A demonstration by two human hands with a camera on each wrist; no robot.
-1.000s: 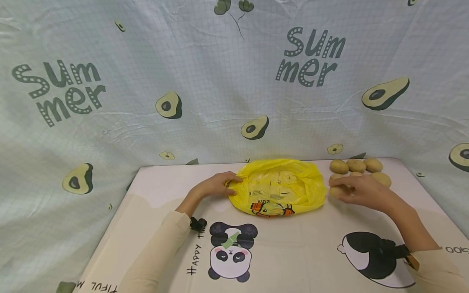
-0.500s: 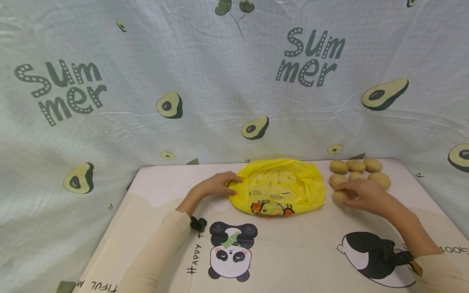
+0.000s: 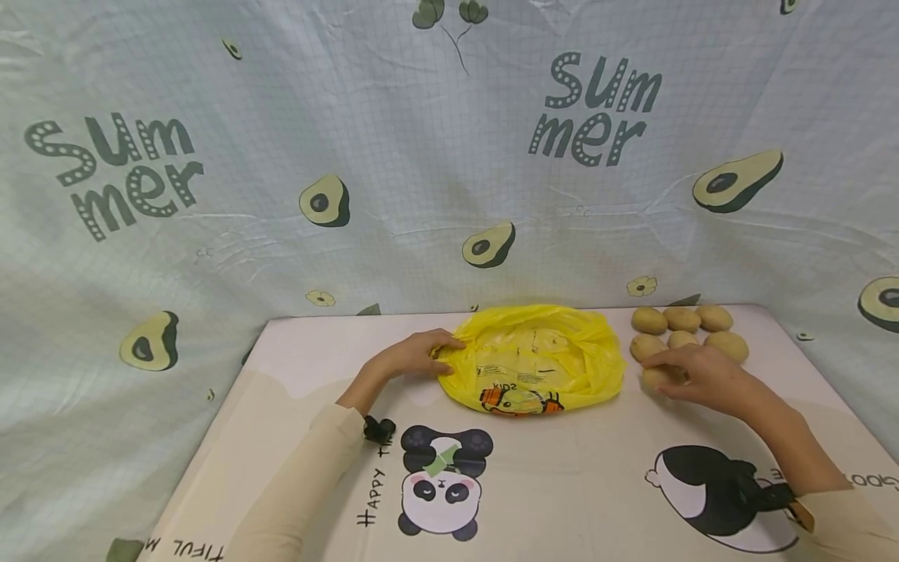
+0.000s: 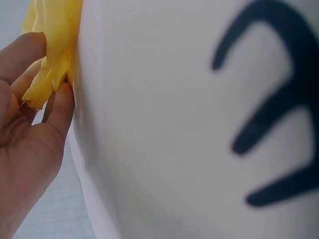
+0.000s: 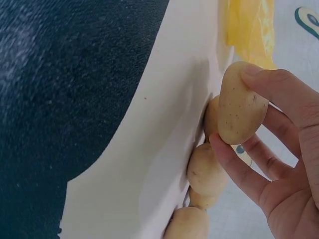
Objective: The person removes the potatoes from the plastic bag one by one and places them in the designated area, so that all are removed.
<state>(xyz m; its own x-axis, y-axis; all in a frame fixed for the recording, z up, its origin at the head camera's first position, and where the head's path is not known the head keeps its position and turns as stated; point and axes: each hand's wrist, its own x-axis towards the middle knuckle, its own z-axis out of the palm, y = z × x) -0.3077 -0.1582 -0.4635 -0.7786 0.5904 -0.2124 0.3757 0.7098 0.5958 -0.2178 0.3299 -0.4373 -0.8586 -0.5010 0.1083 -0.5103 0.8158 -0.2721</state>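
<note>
A yellow plastic bag lies on the table with its mouth spread wide and a printed cartoon on its front. My left hand holds the bag's left edge; in the left wrist view a gathered bit of the yellow plastic sits between thumb and fingers. Right of the bag, my right hand grips a potato between thumb and fingertips, raised above the table in the right wrist view. Just behind this hand are two rows of potatoes, the nearer one partly covered by the hand.
A light cloth with panda prints covers the table. Directly behind the table's far edge hangs a pale curtain with avocado prints. The back row of potatoes stands near that edge.
My right hand has shifted slightly right and toward me with the potato, uncovering more of the nearer potato row. The left hand and the bag have stayed in place.
</note>
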